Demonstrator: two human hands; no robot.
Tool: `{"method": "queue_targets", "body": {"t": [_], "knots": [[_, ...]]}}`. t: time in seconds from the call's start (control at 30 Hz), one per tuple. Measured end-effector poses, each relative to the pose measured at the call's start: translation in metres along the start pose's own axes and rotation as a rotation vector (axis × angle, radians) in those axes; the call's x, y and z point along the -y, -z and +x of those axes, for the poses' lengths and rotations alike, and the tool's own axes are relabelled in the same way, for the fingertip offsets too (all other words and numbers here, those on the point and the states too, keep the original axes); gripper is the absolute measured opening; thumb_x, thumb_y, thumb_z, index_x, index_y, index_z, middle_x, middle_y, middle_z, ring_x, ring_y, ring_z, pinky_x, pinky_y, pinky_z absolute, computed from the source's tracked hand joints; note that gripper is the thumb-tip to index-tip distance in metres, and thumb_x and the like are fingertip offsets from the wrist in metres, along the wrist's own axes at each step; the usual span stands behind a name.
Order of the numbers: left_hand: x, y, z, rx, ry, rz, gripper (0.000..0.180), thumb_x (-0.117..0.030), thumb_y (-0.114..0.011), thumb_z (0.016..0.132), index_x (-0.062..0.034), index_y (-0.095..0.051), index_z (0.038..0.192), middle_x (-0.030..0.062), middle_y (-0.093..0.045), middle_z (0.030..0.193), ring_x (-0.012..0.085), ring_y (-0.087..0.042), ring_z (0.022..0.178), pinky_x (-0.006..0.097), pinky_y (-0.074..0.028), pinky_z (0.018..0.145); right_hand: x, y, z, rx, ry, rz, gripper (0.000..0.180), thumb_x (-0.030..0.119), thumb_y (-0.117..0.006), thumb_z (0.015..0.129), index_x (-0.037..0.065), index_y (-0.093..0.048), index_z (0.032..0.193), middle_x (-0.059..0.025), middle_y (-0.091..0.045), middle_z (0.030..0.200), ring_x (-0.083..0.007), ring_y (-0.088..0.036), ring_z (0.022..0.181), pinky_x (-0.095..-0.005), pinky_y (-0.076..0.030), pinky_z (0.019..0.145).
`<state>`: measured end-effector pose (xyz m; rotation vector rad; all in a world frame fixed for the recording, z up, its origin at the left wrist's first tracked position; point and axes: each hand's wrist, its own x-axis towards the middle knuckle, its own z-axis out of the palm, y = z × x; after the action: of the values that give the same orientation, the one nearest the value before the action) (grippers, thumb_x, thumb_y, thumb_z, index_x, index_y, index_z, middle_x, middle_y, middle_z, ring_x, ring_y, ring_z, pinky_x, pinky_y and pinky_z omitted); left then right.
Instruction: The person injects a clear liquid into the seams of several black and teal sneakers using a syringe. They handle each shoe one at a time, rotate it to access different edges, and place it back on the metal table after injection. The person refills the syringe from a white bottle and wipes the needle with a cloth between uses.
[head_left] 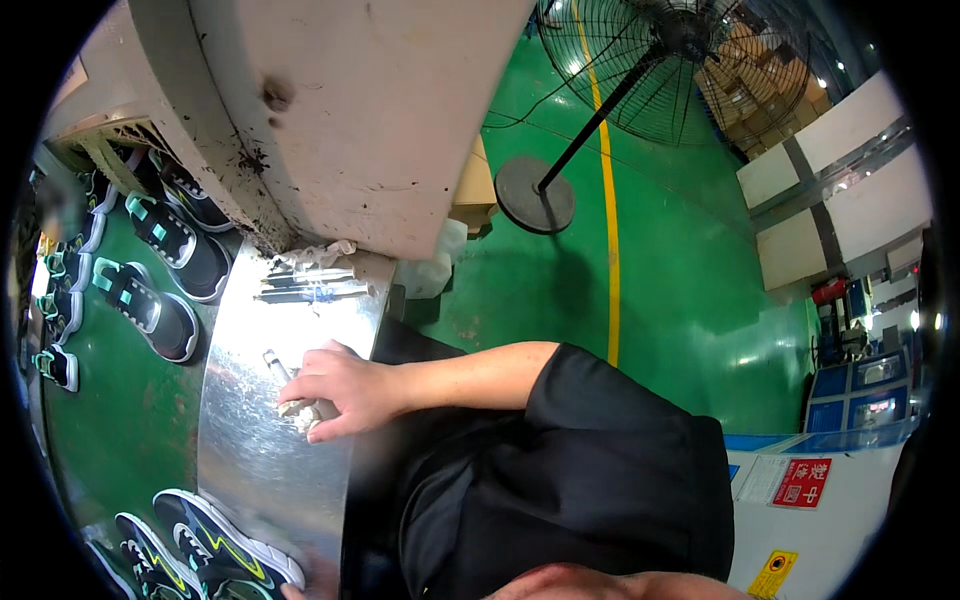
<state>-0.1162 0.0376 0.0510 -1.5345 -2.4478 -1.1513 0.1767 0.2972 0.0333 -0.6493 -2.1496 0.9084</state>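
My right hand [345, 388] reaches over a shiny metal ledge [270, 470], fingers curled round a crumpled whitish wad [304, 416]. A slim pale stick like a pen [276, 366] pokes out beside the fingers; whether it is gripped too, I cannot tell. Only a bit of my left hand [291, 592] shows at the lower edge, against a dark sneaker [230, 545] with a white sole and a yellow-green zigzag; its fingers are cut off. Another similar sneaker [150, 555] sits beside that one. Several thin pen-like tools [315, 293] lie at the ledge's far end, by crumpled clear plastic [318, 255].
Dark sneakers with mint tabs [150, 310] stand in rows on a green surface beyond the ledge. A stained pale machine housing [350, 110] rises at the ledge's end. A standing fan [535, 195] is on the green floor, near a carton [475, 190].
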Motion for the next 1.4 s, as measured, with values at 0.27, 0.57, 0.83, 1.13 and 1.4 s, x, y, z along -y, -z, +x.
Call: {"method": "queue_targets", "body": {"t": [0.27, 0.57, 0.83, 1.13, 1.4], "knots": [[0.08, 0.024, 0.078, 0.096, 0.616, -1.016, 0.047, -0.028, -0.048, 0.096, -0.0008, -0.045, 0.134, 0.0099, -0.056, 0.126, 0.0244, -0.057, 0.109, 0.039, -0.047, 0.094, 0.027, 0.034, -0.023, 0.142, -0.275, 0.389, 0.055, 0.03, -0.07, 0.078, 0.006, -0.051, 0.123, -0.0142, -0.057, 0.113, -0.0272, -0.055, 0.096, -0.0357, -0.045, 0.082], [0.15, -0.011, 0.171, 0.467, 0.636, -0.667, 0.054, -0.037, -0.054, 0.09, -0.0036, -0.046, 0.132, 0.0095, -0.06, 0.114, 0.0207, -0.058, 0.101, 0.033, -0.046, 0.087, 0.034, 0.029, -0.018, 0.203, -0.256, 0.39, 0.047, 0.017, -0.071, 0.079, 0.006, -0.055, 0.123, -0.0029, -0.062, 0.092, -0.0093, -0.057, 0.077, -0.0261, -0.049, 0.072], [-0.011, 0.011, 0.132, 0.089, 0.375, -1.551, 0.043, -0.02, -0.06, 0.081, 0.0044, -0.051, 0.115, 0.0154, -0.064, 0.1, 0.0226, -0.065, 0.088, 0.033, -0.054, 0.079, 0.084, 0.012, 0.007, 0.293, -0.422, 0.812, 0.072, 0.039, -0.085, 0.066, 0.001, -0.053, 0.118, -0.0042, -0.059, 0.098, -0.0113, -0.058, 0.086, -0.0245, -0.046, 0.076], [-0.001, 0.001, 0.097, 0.104, 0.339, -1.669, 0.06, -0.017, -0.067, 0.071, 0.001, -0.046, 0.124, 0.019, -0.062, 0.11, 0.0293, -0.064, 0.1, 0.041, -0.052, 0.088, 0.125, -0.027, 0.09, 0.522, 0.047, 1.234, 0.082, 0.057, -0.078, 0.064, 0.0, -0.05, 0.115, -0.0107, -0.06, 0.083, -0.0171, -0.058, 0.07, -0.0266, -0.044, 0.061], [0.001, 0.008, 0.09, 0.152, 0.178, -1.775, 0.074, -0.004, -0.075, 0.064, -0.005, -0.043, 0.131, 0.0144, -0.058, 0.117, 0.027, -0.059, 0.108, 0.04, -0.048, 0.094, 0.163, -0.055, 0.12, 0.555, 0.073, 1.403, 0.077, 0.067, -0.061, 0.077, -0.001, -0.05, 0.112, -0.0127, -0.06, 0.078, -0.0153, -0.05, 0.067, -0.0281, -0.036, 0.064]]}}
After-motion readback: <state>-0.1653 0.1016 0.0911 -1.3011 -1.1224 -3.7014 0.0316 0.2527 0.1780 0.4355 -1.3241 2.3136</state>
